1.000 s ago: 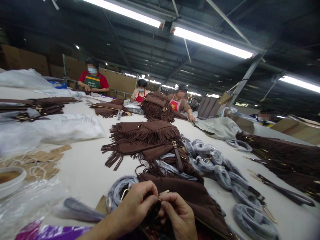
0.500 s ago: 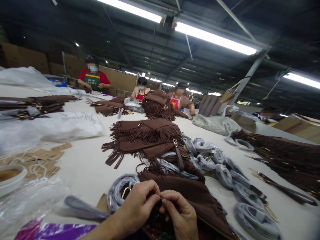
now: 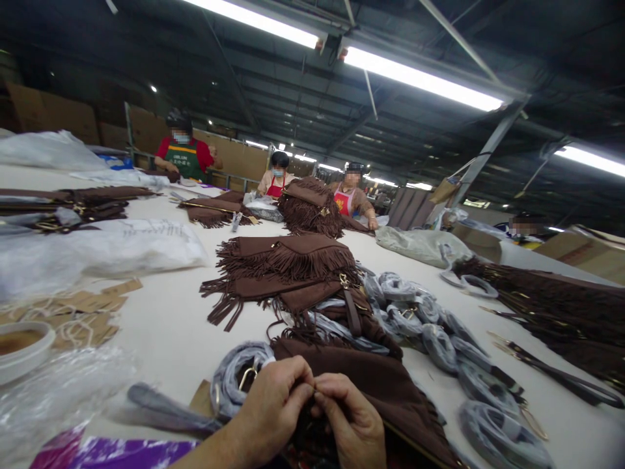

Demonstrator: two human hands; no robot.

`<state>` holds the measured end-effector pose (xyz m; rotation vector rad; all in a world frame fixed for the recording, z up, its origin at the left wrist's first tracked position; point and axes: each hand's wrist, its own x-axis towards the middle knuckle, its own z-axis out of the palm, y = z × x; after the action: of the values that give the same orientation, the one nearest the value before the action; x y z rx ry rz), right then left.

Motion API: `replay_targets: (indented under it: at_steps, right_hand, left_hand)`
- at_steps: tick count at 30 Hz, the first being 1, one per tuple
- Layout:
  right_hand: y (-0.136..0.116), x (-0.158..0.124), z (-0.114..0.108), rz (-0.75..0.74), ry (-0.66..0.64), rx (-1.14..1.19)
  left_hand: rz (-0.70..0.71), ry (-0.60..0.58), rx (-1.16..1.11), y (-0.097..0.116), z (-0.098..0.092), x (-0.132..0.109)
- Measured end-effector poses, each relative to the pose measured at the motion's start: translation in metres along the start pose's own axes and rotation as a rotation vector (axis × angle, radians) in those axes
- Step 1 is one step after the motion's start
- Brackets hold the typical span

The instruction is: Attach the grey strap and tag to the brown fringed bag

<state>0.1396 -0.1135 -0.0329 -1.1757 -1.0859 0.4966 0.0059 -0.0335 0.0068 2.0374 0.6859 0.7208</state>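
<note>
My left hand (image 3: pixel 280 400) and my right hand (image 3: pixel 354 417) meet at the bottom centre, thumbs and forefingers pinched together. What sits between the fingertips is too small to make out. Under and behind them lies a brown fringed bag (image 3: pixel 361 374) with a gold zip along its lower edge. Left of my left hand is a coiled strap (image 3: pixel 227 378) in grey wrapping, a gold clasp showing at its centre. Further up the table, more brown fringed bags (image 3: pixel 293 254) are stacked, and a leather tab with a gold clip hangs over one.
Wrapped strap coils (image 3: pixel 434 345) run down the right side, near a dark strap (image 3: pixel 561 368) and piled fringed bags (image 3: pixel 551 312). On the left are brown tags (image 3: pixel 83 316), a white bowl (image 3: pixel 24 352) and clear plastic (image 3: pixel 63 391). Several co-workers, one a person in a green apron (image 3: pixel 185 159), are at the far side.
My hands stay pinched together in nearly the same place, with slight finger movement. Across the table, the person in the green apron has raised one hand.
</note>
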Motion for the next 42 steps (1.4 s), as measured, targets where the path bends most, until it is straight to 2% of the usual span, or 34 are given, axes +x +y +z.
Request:
replay_targets:
  at_steps: [5,10,15,22,26,28,30,31,33,35,37,39,42]
  right_hand:
    - [0.000,0.004,-0.005,-0.177,-0.147,-0.124]
    - [0.002,0.001,-0.005,-0.158,-0.052,-0.077]
    - [0.003,0.002,-0.009,-0.212,-0.158,-0.184]
    - [0.001,0.009,-0.004,-0.183,-0.183,-0.220]
    - [-0.003,0.009,-0.005,-0.057,-0.180,-0.120]
    - [-0.006,0.004,-0.009,0.006,-0.144,-0.069]
    - [-0.011,-0.003,-0.016,0.060,-0.114,-0.037]
    - [-0.014,-0.007,-0.021,0.086,-0.117,-0.024]
    - [-0.018,-0.015,-0.030,0.154,-0.166,-0.001]
    - [-0.020,-0.021,-0.039,0.201,-0.227,0.017]
    - [-0.018,-0.026,-0.045,0.225,-0.285,0.025]
    - [-0.016,-0.033,-0.046,0.276,-0.329,0.071]
    - [-0.015,-0.050,-0.036,0.402,-0.327,0.255]
  left_hand:
    - [-0.013,-0.010,-0.010,0.001,0.001,-0.001]
    - [-0.003,-0.038,-0.041,0.003,0.002,-0.002]
    - [-0.034,-0.065,-0.087,-0.001,0.002,-0.001]
    - [-0.086,-0.119,-0.159,-0.012,0.002,0.004]
    - [-0.076,-0.153,-0.228,0.000,-0.021,0.007]
    - [-0.037,-0.059,-0.105,0.004,-0.041,0.008]
    - [0.027,0.053,0.171,0.002,-0.062,0.007]
    - [0.044,0.073,0.327,-0.002,-0.070,0.006]
    - [0.000,-0.011,0.582,-0.014,-0.079,0.002]
    - [-0.093,-0.121,0.734,-0.027,-0.079,-0.002]
    - [-0.154,-0.142,0.817,-0.033,-0.078,-0.004]
    - [-0.156,-0.084,0.865,-0.024,-0.080,-0.006]
    - [-0.082,0.014,0.889,0.012,-0.084,-0.013]
